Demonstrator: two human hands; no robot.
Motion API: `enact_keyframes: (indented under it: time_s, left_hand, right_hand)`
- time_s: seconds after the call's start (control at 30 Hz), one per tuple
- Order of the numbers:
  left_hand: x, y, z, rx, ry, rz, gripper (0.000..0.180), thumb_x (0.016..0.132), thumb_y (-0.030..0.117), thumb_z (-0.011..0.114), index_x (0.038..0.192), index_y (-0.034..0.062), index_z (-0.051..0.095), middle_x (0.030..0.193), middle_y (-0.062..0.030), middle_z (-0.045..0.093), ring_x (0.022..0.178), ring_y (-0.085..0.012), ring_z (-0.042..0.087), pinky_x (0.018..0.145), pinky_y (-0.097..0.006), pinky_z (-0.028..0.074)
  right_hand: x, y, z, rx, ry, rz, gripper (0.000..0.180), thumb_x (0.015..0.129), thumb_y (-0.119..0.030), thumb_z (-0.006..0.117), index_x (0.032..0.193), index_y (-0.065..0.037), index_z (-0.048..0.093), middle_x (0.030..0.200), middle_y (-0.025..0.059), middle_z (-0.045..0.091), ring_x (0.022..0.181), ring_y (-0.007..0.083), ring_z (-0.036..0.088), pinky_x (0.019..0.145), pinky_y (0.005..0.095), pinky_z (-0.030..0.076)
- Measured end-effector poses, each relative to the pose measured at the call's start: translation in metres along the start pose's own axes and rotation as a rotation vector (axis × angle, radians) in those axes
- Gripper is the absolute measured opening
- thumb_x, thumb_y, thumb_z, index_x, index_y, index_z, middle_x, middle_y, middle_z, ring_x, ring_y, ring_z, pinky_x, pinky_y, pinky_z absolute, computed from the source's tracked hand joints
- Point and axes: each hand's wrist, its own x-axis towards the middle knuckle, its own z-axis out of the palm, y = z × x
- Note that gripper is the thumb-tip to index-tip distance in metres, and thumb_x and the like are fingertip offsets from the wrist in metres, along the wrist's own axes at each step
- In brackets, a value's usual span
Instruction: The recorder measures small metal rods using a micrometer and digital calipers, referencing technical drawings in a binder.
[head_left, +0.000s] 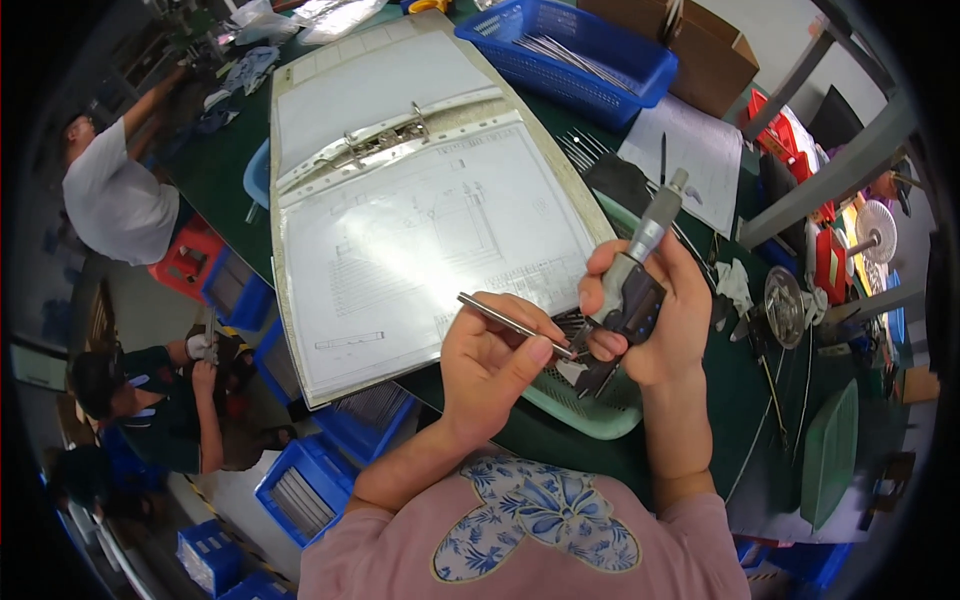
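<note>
At the far left, beyond the counter's left edge, a person in a white shirt (pixel 115 195) is seen bent over, and lower down another person in dark clothing (pixel 160 400) is seated among blue plastic crates (pixel 305 485) that stand on the floor. On the dark green counter (pixel 225 160) a large open ring binder with a line drawing under a clear plastic sleeve (pixel 420 220) is laid, its lower corner overhanging the near edge of the counter. Just right of that corner the left hand (pixel 490 365) is raised, and a thin straight silver metal rod (pixel 512 325) is pinched between its thumb and fingers (pixel 520 310), which are closed on the rod; the rod's right end is brought to the mouth of the measuring tool. That tool, a grey and black micrometer with a ribbed silver thimble (pixel 640 270), is held upright and tilted to the right in the right hand (pixel 665 320), whose fingers are wrapped tightly around its dark body. Both hands are held above a pale green plastic mesh basket (pixel 585 405) near the counter's near edge. Toward the far edge a blue plastic basket with long metal rods (pixel 570 50) is set, with a brown cardboard box (pixel 700 50) just beside it and a white printed sheet (pixel 690 150) in front of it.
</note>
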Motion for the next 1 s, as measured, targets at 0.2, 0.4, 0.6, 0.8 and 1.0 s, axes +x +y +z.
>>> enact_keyframes:
  time_s: [0.2,0.4,0.6,0.8,1.0]
  left_hand:
    - [0.001,-0.001,-0.001,0.033,0.015,-0.014,0.018,0.079,-0.002,0.053,0.093,-0.0012,0.042,0.086,-0.0146,0.054,0.077,-0.0157,0.055,0.07,-0.027,0.047]
    - [0.001,0.001,0.002,0.019,0.039,-0.036,0.016,0.08,-0.002,0.052,0.092,-0.0007,0.042,0.086,-0.0145,0.053,0.077,-0.0157,0.055,0.069,-0.027,0.047]
    - [0.0,0.001,0.003,0.013,0.028,-0.041,0.017,0.08,-0.001,0.053,0.092,-0.0002,0.041,0.086,-0.0145,0.053,0.076,-0.0157,0.055,0.068,-0.026,0.048]
    - [0.0,0.0,0.006,0.012,0.065,-0.038,0.017,0.08,0.0,0.054,0.092,0.0002,0.041,0.086,-0.014,0.052,0.076,-0.0162,0.055,0.067,-0.026,0.048]
    - [0.0,-0.001,0.004,0.037,0.085,-0.035,0.019,0.079,0.002,0.055,0.092,0.0007,0.042,0.085,-0.0135,0.052,0.076,-0.017,0.055,0.068,-0.026,0.047]
  right_hand:
    - [0.002,-0.002,-0.004,0.044,-0.071,-0.001,0.062,0.088,-0.046,0.018,0.09,0.006,0.052,0.069,0.0169,0.057,0.037,0.0153,0.045,0.036,0.0232,0.04]
    - [0.001,-0.001,-0.006,0.052,-0.107,-0.016,0.063,0.087,-0.048,0.023,0.089,0.007,0.054,0.068,0.0172,0.058,0.039,0.0153,0.048,0.036,0.0217,0.041]
    - [0.002,0.001,-0.009,0.036,-0.118,-0.043,0.06,0.088,-0.05,0.029,0.087,0.005,0.054,0.067,0.0151,0.059,0.039,0.0144,0.05,0.036,0.0203,0.04]
    - [0.003,0.003,-0.013,0.001,-0.131,-0.027,0.063,0.087,-0.053,0.027,0.089,0.004,0.053,0.069,0.0172,0.059,0.038,0.0156,0.046,0.034,0.022,0.039]
    - [0.001,0.001,-0.008,0.002,-0.08,-0.037,0.057,0.087,-0.049,0.033,0.085,0.003,0.056,0.065,0.0123,0.06,0.038,0.0115,0.049,0.035,0.0191,0.039]
